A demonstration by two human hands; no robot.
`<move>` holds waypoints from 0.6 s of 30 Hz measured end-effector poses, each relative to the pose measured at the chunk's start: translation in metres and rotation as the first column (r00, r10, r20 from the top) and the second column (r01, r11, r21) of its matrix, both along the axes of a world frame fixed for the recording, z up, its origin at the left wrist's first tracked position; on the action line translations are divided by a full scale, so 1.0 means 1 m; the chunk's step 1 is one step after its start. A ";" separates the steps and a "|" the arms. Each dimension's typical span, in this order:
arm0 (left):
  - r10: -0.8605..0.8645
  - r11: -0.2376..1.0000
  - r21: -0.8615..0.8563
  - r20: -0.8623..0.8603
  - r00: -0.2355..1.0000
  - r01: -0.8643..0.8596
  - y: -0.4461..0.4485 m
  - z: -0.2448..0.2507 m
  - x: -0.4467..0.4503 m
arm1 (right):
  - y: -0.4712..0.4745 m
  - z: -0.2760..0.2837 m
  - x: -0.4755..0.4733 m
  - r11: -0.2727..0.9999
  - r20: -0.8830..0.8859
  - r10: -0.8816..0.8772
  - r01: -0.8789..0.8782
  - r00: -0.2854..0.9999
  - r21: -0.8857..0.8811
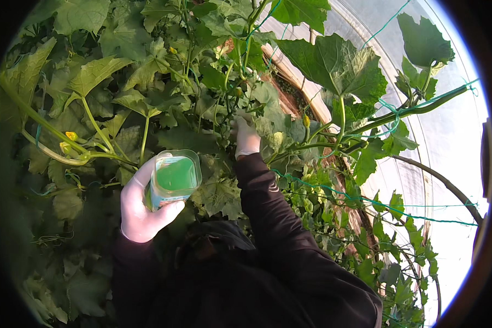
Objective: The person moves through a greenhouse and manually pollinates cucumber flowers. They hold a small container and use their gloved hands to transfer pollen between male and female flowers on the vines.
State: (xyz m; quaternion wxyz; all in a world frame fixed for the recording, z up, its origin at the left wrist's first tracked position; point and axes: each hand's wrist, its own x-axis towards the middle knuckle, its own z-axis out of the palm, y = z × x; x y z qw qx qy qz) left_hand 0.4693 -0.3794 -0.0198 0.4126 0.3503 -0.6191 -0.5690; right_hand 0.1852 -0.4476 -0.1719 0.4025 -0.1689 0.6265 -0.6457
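Note:
My left hand (141,205), in a white glove, is wrapped around a clear plastic cup (198,172) that bears a printed label. Green liquid (175,174) shows through its wide mouth. Further forward, my right hand (247,133), also gloved in white, reaches in among the vine leaves. Foliage covers its fingertips, so what they touch is hidden. Just right of that hand is a pale, withered-looking leaf or blossom (276,140). A yellow flower bud (306,121) stands on a stem further right.
Broad-leaved vines surround both arms. Green twine (332,189) runs across the right side, and a thick stem (430,102) is tied with it. Behind stands a translucent plastic greenhouse wall (443,180) with a curved pole (438,174). Yellow blossoms (70,136) hang at left.

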 end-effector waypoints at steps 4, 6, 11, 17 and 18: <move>-0.050 0.999 0.015 0.011 0.999 0.049 0.001 -0.018 -0.023 | -0.026 -0.033 -0.043 0.963 -0.312 0.098 -0.011 0.945 0.268; -0.069 0.995 0.069 -0.012 0.998 0.070 0.003 -0.025 -0.029 | -0.038 -0.043 -0.048 0.990 -0.318 0.077 -0.034 0.945 0.138; -0.102 0.991 0.084 -0.009 0.995 0.103 0.004 -0.045 -0.043 | -0.053 -0.046 -0.028 0.990 -0.044 0.131 -0.133 0.990 -0.054; -0.031 0.998 0.053 0.072 0.997 0.027 -0.002 -0.069 -0.047 | -0.032 -0.044 -0.004 0.921 0.253 0.372 -0.320 0.893 -0.224; -0.040 0.998 0.051 0.094 0.995 0.036 -0.005 -0.074 -0.047 | -0.025 -0.045 -0.001 0.920 0.231 0.384 -0.350 0.894 -0.175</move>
